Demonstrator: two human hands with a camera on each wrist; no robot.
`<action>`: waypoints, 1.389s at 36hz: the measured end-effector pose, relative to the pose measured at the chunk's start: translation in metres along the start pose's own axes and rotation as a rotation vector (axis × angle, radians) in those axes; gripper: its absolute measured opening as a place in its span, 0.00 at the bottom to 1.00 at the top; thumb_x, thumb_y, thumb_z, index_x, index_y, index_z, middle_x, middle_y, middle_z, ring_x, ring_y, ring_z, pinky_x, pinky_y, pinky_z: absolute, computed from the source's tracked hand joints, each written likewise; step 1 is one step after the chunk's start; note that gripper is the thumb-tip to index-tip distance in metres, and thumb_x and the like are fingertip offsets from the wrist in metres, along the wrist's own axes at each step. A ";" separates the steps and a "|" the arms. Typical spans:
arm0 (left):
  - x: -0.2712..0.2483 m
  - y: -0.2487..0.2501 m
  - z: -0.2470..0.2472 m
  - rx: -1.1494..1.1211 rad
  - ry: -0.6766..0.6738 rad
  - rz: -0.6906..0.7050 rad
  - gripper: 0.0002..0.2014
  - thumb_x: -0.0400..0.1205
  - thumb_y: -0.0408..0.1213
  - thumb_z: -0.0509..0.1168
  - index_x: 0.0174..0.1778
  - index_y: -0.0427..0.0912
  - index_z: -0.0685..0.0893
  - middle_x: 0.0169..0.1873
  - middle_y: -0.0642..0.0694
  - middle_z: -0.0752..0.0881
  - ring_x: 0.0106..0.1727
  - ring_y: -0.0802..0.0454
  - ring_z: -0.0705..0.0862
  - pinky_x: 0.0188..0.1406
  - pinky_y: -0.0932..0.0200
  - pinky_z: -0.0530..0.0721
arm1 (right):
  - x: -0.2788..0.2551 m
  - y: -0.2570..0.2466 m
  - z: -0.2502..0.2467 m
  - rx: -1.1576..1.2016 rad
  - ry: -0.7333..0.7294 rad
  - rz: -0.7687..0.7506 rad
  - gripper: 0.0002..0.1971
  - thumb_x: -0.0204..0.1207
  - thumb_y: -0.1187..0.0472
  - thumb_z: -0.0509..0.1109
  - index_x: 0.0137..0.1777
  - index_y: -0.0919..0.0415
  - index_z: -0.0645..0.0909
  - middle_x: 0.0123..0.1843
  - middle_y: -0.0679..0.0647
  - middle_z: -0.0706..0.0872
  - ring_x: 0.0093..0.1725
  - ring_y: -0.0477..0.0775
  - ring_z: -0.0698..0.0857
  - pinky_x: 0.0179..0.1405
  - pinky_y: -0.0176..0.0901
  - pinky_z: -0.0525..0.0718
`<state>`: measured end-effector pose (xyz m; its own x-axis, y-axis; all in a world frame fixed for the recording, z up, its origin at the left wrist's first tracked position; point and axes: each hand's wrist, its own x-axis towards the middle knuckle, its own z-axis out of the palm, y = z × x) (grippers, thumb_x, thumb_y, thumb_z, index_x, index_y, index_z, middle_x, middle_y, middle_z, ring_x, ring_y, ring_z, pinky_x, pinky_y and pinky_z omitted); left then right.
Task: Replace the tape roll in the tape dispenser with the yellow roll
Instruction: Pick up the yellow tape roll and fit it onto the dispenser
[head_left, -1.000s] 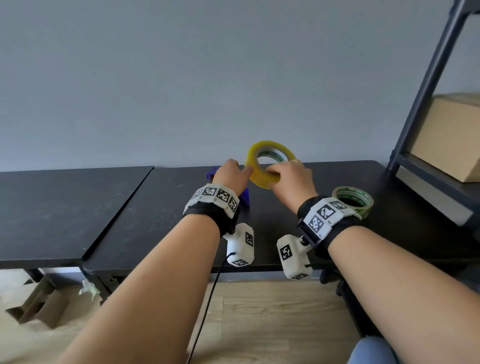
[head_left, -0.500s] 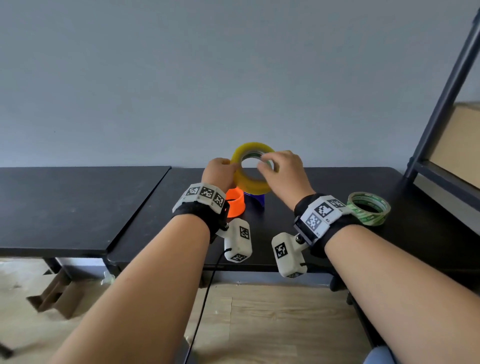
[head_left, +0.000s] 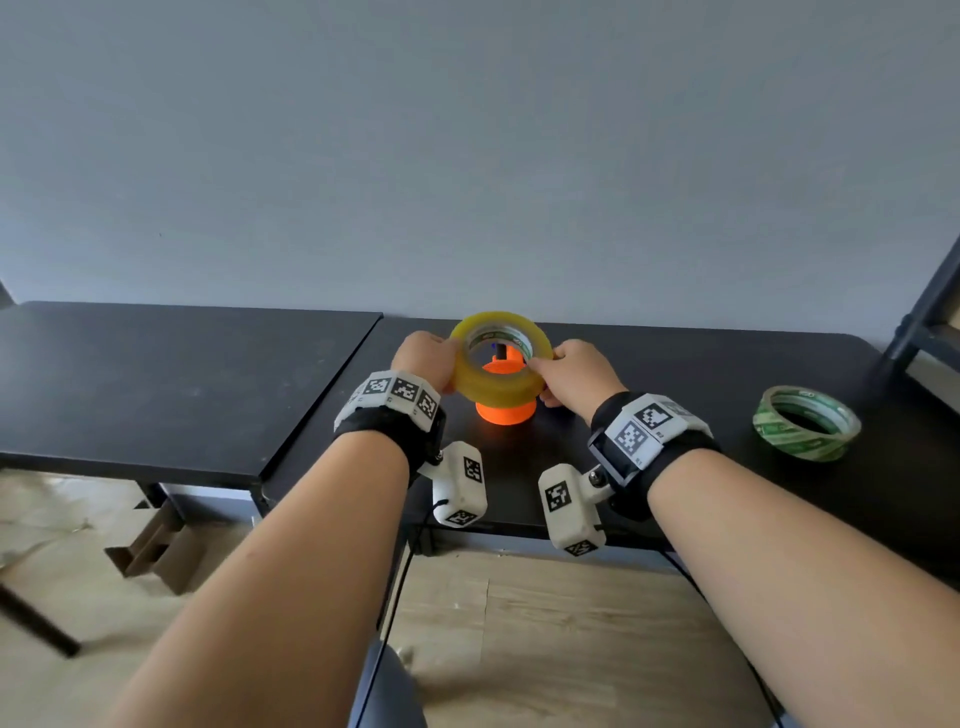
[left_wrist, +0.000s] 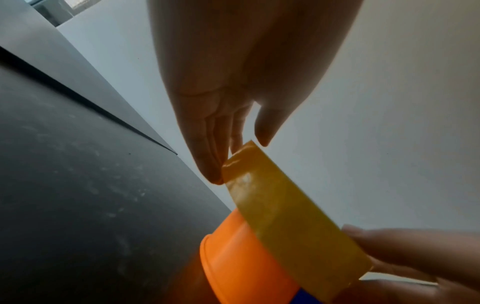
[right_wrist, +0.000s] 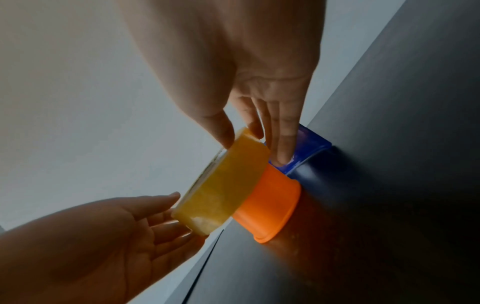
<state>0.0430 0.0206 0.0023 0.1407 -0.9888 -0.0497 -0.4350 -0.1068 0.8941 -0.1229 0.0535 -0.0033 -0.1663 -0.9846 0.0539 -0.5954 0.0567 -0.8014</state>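
Note:
The yellow tape roll (head_left: 496, 387) hangs tilted over the orange hub of the tape dispenser (head_left: 505, 413), whose blue body (right_wrist: 309, 146) lies flat on the black table. My left hand (head_left: 428, 358) pinches the roll's left rim between thumb and fingers. My right hand (head_left: 566, 366) pinches its right rim. The orange hub (left_wrist: 233, 257) shows partly under the roll (left_wrist: 288, 222), and part of it is seen through the roll's core. In the right wrist view the roll (right_wrist: 221, 183) sits against the hub's top (right_wrist: 270, 203).
A green tape roll (head_left: 805, 428) lies flat on the table at the right. A dark shelf frame (head_left: 930, 312) stands at the far right. A second black table (head_left: 156, 374) adjoins on the left. Cardboard (head_left: 150, 545) lies on the floor below.
Both hands have lowered the yellow roll from an upright hold down over the orange hub, tipping it flatter. The head view has shifted, bringing the green roll further right.

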 end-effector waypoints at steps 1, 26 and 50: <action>0.000 -0.001 0.001 0.014 -0.012 -0.007 0.15 0.84 0.38 0.59 0.30 0.42 0.78 0.36 0.33 0.85 0.46 0.32 0.90 0.58 0.38 0.87 | 0.001 0.001 0.002 -0.013 -0.001 0.010 0.15 0.78 0.52 0.65 0.40 0.64 0.81 0.41 0.65 0.92 0.43 0.64 0.91 0.55 0.59 0.88; 0.008 -0.019 0.031 0.393 -0.105 0.029 0.15 0.84 0.38 0.58 0.49 0.34 0.88 0.39 0.41 0.85 0.43 0.43 0.83 0.43 0.53 0.79 | 0.009 0.023 0.002 -0.322 -0.037 0.109 0.14 0.80 0.54 0.63 0.35 0.61 0.74 0.37 0.58 0.85 0.41 0.61 0.86 0.38 0.45 0.81; 0.005 -0.016 0.027 0.509 -0.203 0.055 0.16 0.86 0.31 0.54 0.64 0.36 0.83 0.61 0.33 0.86 0.62 0.35 0.85 0.60 0.46 0.83 | 0.000 0.012 0.011 -0.422 -0.174 -0.215 0.21 0.78 0.59 0.65 0.72 0.53 0.80 0.72 0.56 0.80 0.72 0.59 0.77 0.72 0.52 0.76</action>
<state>0.0268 0.0143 -0.0245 -0.0463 -0.9892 -0.1390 -0.8194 -0.0420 0.5716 -0.1213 0.0521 -0.0195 0.1075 -0.9922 0.0626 -0.8739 -0.1243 -0.4700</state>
